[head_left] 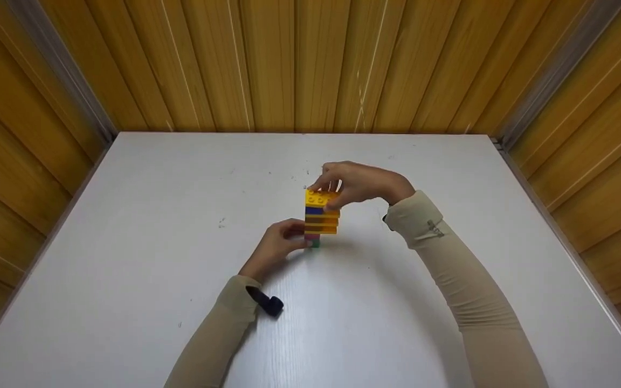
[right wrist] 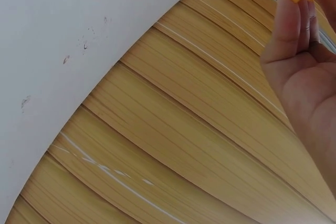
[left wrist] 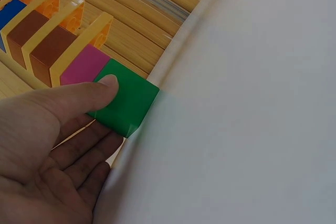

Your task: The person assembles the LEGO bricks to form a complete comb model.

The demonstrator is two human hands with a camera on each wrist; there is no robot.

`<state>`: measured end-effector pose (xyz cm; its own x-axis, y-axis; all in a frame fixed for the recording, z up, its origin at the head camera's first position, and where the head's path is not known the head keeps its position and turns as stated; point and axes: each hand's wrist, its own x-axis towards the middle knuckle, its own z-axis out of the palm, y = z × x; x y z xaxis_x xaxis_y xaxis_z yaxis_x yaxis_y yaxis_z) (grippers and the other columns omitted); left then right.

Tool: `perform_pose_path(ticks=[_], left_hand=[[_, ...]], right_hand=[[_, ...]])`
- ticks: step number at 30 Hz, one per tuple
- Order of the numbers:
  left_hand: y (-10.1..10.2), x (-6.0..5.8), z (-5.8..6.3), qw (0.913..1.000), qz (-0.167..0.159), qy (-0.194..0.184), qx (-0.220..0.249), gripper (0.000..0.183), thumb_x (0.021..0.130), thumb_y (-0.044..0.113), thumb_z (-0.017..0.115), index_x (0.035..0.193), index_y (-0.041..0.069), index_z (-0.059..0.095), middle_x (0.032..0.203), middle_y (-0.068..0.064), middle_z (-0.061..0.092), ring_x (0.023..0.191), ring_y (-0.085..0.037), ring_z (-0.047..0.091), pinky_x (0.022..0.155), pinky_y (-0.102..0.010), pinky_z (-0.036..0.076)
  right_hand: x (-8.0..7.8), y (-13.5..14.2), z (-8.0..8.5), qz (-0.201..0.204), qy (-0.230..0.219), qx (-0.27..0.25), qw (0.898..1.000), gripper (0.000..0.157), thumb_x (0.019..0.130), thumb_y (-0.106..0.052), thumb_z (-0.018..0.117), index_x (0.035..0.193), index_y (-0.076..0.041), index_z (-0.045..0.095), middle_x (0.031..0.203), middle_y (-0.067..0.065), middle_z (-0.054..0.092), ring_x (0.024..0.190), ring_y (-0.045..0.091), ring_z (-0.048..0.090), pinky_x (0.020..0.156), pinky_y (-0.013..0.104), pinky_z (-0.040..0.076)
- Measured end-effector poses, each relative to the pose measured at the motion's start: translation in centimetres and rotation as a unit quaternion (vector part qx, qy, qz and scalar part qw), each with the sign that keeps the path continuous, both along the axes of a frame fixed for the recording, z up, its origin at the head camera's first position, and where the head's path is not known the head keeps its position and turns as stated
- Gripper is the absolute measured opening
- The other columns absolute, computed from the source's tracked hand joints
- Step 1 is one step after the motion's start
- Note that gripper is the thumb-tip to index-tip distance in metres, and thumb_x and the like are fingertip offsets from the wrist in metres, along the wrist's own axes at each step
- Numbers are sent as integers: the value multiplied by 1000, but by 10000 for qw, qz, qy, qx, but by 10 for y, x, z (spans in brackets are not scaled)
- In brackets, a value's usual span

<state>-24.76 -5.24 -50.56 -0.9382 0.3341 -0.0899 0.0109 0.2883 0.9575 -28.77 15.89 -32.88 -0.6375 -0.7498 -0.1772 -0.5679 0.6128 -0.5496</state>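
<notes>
A narrow tower of toy building blocks stands on the white table. At its foot is a green block, with a magenta block above it. Higher up, brown blocks and a blue block alternate with yellow plates that jut out to the right. My left hand pinches the green block low down, thumb on its near face. Up at the top, my right hand holds the studded uppermost yellow plate, thumb in front and fingers behind. Only a corner of that plate shows in the right wrist view.
Behind the table rises a wood-patterned panel wall, with more panels along both sides. Small dark marks dot the tabletop. A black strap sits on the left sleeve.
</notes>
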Motion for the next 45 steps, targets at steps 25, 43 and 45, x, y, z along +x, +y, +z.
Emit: perform_pose_path(ticks=[25, 43, 45], left_hand=[[-2, 1, -2, 10000, -41, 47, -48, 37, 84, 16, 73, 120, 18, 64, 117, 2, 67, 112, -16, 60, 107, -38, 42], [4, -2, 3, 9999, 47, -28, -103, 38, 84, 15, 73, 121, 18, 63, 117, 1, 66, 111, -17, 61, 106, -37, 44], [5, -4, 3, 9999, 31, 20, -122, 38, 85, 14, 72, 122, 17, 62, 118, 0, 66, 111, -17, 61, 106, -36, 45]], right_hand=[[-2, -9, 6, -90, -23, 593, 9982, 44, 82, -13, 74, 126, -13, 65, 105, 7, 58, 101, 23, 61, 83, 34, 55], [-3, 4, 4, 78, 308, 93, 9995, 42, 86, -12, 72, 127, -9, 63, 109, 8, 61, 100, 22, 59, 92, 37, 53], [-4, 6, 2, 60, 376, -34, 9993, 40, 86, -13, 71, 126, -8, 64, 109, 8, 62, 100, 23, 60, 93, 38, 53]])
